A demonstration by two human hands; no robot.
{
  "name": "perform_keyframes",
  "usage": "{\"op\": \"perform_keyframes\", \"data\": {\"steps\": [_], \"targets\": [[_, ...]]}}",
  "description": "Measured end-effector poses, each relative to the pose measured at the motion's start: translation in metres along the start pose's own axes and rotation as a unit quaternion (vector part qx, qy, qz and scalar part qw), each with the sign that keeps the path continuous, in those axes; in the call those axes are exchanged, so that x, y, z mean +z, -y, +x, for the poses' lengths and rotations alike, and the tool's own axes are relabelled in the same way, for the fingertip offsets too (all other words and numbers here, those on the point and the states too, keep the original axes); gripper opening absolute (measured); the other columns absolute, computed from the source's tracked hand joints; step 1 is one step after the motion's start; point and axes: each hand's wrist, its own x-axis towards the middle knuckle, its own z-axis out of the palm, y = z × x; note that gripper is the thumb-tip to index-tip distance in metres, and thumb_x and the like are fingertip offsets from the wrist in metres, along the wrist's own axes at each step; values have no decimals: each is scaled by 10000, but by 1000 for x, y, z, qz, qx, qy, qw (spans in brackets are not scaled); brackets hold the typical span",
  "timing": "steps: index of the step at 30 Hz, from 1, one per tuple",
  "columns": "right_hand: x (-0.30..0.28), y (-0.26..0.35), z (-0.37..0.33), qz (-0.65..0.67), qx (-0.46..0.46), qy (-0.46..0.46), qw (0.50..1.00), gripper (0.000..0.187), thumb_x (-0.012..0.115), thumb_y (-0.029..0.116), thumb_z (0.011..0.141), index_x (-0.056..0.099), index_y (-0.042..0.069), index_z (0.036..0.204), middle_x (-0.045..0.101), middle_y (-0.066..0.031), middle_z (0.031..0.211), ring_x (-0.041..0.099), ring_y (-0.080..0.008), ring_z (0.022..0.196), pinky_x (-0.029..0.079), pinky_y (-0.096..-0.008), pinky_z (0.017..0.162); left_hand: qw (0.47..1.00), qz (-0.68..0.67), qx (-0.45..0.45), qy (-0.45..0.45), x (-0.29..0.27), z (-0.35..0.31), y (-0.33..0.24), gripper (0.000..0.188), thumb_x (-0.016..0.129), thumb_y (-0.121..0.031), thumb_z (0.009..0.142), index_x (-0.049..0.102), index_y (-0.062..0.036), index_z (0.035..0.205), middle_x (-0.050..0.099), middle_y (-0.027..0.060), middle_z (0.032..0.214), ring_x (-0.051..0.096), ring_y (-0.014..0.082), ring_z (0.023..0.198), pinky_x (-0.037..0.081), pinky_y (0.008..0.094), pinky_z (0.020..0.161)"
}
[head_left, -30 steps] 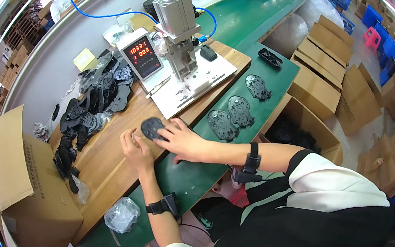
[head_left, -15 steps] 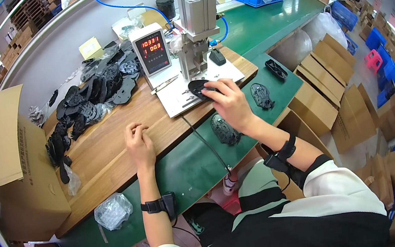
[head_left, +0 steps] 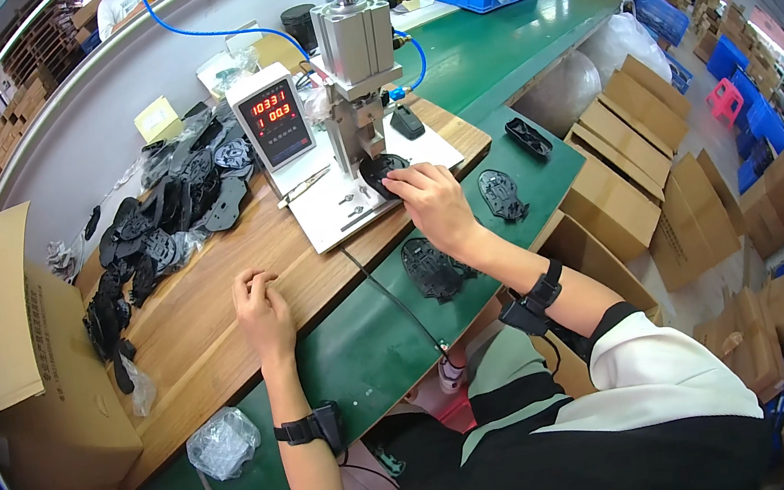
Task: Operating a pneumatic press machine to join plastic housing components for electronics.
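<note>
My right hand (head_left: 435, 207) grips the near right edge of a black oval plastic shell (head_left: 380, 174), like a computer mouse part, between thumb and fingers. The shell lies at the foot of a metal press (head_left: 356, 59), on its white base plate (head_left: 339, 224). Its far edge is close under the press head; whether they touch I cannot tell. My left hand (head_left: 265, 315) rests at the wooden board (head_left: 191, 313), fingers loosely bent, somewhat apart, and nothing visible in them. Behind the press foot sits a small black mouse-shaped piece (head_left: 407, 122).
A counter box (head_left: 274, 121) with red digits stands left of the press. Black plastic parts (head_left: 175, 195) are heaped farther left, beside an open carton (head_left: 48, 363). Two black shells (head_left: 502, 194) and a black tray-like piece (head_left: 529, 138) lie on the green bench (head_left: 357, 350). A cable (head_left: 398, 299) crosses its front.
My right hand has moved the black shell in closer under the press head and laid it flatter. My left hand stays at the board. The whole view has shifted slightly.
</note>
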Motion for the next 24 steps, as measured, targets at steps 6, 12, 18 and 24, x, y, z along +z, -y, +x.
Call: {"op": "perform_keyframes", "data": {"steps": [6, 12, 18, 24], "targets": [[-18, -4, 20, 38, 19, 102, 994, 255, 655, 20, 844, 794, 71, 1052, 745, -66, 1064, 681, -288, 1052, 533, -437, 923, 1000, -2, 1, 7, 2, 0, -2, 173, 550, 69, 919, 700, 17, 987, 651, 170, 1117, 659, 351, 1043, 531, 421, 900], [-13, -4, 11, 9, 66, 159, 985, 357, 695, -24, 759, 772, 59, 1098, 750, -112, 1089, 699, -336, 1057, 574, -467, 935, 999, -24, 1, 39, 17, 5, 3, 172, 575, 53, 916, 696, 4, 1030, 649, 184, 1171, 655, 386, 1077, 528, 437, 940], [2, 11, 7, 25, 64, 144, 987, 293, 646, 21, 821, 769, 49, 1085, 752, -106, 1122, 701, -302, 1080, 559, -433, 955, 997, -45, -18, 57, 4, -7, 23, 181, 522, 79, 915, 651, 27, 1029, 608, 188, 1155, 638, 370, 1057, 524, 418, 904], [2, 7, 4, -7, 51, 126, 991, 263, 628, 53, 847, 753, 59, 1078, 722, -57, 1085, 674, -257, 1033, 543, -392, 910, 997, -44, -2, 60, 11, -2, 16, 191, 509, 85, 910, 639, 38, 1043, 588, 182, 1145, 628, 343, 1014, 514, 395, 877]]}}
